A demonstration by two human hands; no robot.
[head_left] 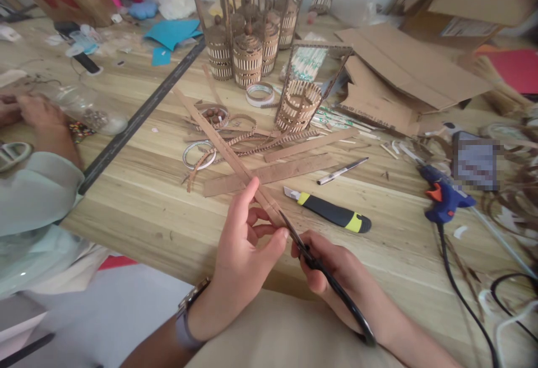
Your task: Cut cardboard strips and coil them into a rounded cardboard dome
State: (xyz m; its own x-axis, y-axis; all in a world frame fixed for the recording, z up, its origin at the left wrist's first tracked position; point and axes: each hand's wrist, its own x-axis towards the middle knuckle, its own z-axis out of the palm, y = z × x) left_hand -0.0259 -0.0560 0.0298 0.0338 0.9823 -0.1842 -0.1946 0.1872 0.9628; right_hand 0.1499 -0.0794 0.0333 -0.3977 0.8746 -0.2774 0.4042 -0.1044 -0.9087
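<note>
My left hand (241,245) pinches the near end of a long narrow cardboard strip (218,141) that runs away up and to the left over the wooden table (147,200). My right hand (332,270) is closed round the handles of black scissors (319,267). The scissor blades point at the strip's near end, right by my left thumb. A watch sits on my left wrist.
A yellow-and-black utility knife (332,214), a metal craft knife (341,171), a blue glue gun (445,197) with its cord, loose cardboard strips, tape rolls and several small cardboard lanterns (247,49) lie beyond. Another person's hand (37,119) and sleeve are at the left. Cardboard sheets lie at the right.
</note>
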